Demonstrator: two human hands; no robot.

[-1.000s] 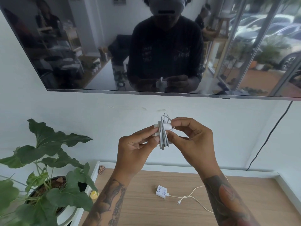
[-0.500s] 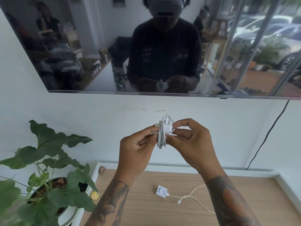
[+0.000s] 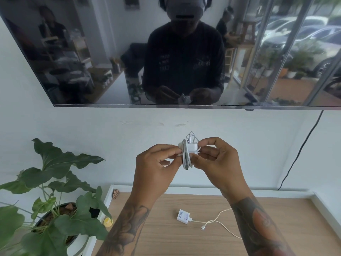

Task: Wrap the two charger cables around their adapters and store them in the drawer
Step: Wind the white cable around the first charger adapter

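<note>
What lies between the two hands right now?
In the head view, the adapter with its cable wound round it, pinched by left hand and right hand, above the table.

At the centre of the frame, my left hand and right hand hold an adapter between them, its cable looped around it. Below, on the tabletop, lies a second adapter, its cord trailing right, seemingly under my right forearm. A plant fills the lower left; a screen spans the top.
</note>
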